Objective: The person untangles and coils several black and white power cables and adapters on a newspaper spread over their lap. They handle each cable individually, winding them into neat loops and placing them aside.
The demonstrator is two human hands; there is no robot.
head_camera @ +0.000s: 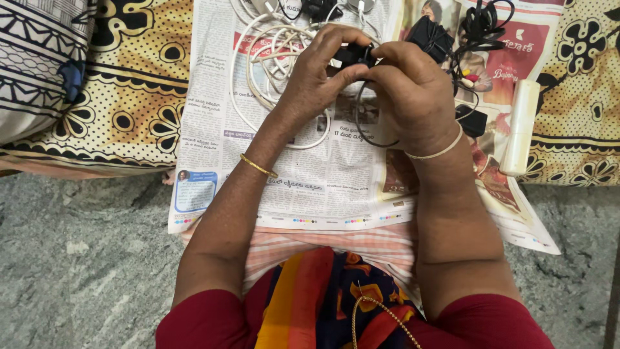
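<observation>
1. Pinching a small black plug (354, 54) between both closed hands: left hand (316, 74), right hand (413, 90), above the newspaper (310, 187).
2. Its black cable (361, 129) is looping below; likely snagging on the white cable coil (271, 58).
3. A hard tug is risking dragging the black adapter (470, 120) nearby.

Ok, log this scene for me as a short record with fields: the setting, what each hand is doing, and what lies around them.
setting: newspaper spread over a patterned cloth on a grey stone floor
left hand: pinching a small black part of the black cable, gold bangle on the wrist
right hand: closed on the same black cable, pale bangle on the wrist
behind the hands: coiled white cables
right side: bundled black cables, a small black adapter, a long white device
</observation>
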